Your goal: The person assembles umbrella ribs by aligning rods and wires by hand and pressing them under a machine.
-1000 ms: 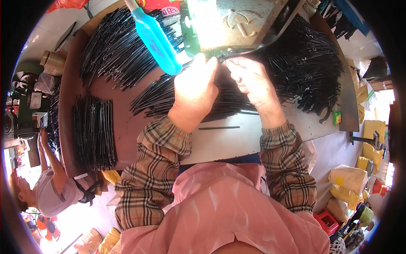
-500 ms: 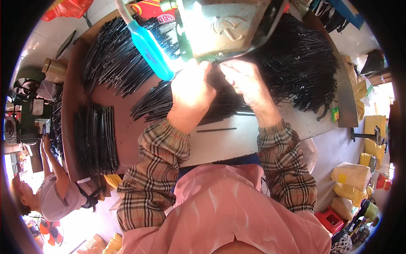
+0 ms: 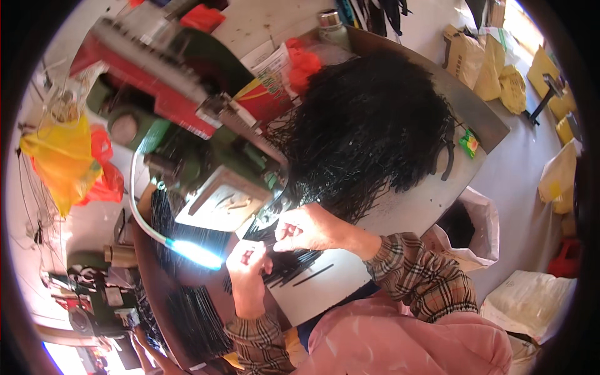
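While our checked sleeves (image 3: 431, 278) are lying nearest us, a lone black strip (image 3: 313, 275) is resting on the pale part of the surface (image 3: 337, 289), just this side of more strips (image 3: 294, 265). Our left hand (image 3: 247, 265) and right hand (image 3: 312, 228) are hovering near each other, each grip curling narrow; whether a strip is sitting in either, we cannot tell. The strips are looking light, slim and fairly stiff, perhaps slippery given their shine, so we are favouring a gentle pinch near one end. Just beside the left hand, a lamp (image 3: 197, 254) is glowing. Ahead, the machine (image 3: 222, 200) is standing over the surface; farther off, a dark heap (image 3: 375, 125) is spreading, with a flask (image 3: 334, 32) standing beyond it.
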{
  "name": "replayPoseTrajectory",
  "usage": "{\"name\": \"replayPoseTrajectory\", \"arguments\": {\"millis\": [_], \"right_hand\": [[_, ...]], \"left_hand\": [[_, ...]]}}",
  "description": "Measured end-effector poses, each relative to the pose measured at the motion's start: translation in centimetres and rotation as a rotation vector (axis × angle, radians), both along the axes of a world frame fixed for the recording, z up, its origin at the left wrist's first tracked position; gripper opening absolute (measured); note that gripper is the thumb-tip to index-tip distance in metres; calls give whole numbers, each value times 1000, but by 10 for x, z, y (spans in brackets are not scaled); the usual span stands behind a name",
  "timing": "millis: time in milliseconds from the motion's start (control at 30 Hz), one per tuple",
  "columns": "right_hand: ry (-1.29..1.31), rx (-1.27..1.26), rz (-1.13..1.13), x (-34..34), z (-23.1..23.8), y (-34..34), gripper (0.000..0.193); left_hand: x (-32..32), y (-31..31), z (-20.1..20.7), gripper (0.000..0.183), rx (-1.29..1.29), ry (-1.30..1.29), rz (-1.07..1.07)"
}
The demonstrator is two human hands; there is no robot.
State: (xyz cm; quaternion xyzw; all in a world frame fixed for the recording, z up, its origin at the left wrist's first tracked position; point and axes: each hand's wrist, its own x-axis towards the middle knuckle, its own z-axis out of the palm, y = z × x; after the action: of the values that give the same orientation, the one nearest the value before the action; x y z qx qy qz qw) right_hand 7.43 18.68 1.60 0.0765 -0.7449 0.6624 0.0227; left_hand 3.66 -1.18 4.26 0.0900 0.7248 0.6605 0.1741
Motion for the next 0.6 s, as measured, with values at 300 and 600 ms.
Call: {"name": "replayPoseTrajectory", "arguments": {"millis": [300,600], "right_hand": [[442,-92,-726,-4,3,34,28],[544,139,-563,-7,16,1,87]], "left_hand": [[9,11,-12,8,380,-261,286],[16,0,-26,14,493,-296,228]]}}
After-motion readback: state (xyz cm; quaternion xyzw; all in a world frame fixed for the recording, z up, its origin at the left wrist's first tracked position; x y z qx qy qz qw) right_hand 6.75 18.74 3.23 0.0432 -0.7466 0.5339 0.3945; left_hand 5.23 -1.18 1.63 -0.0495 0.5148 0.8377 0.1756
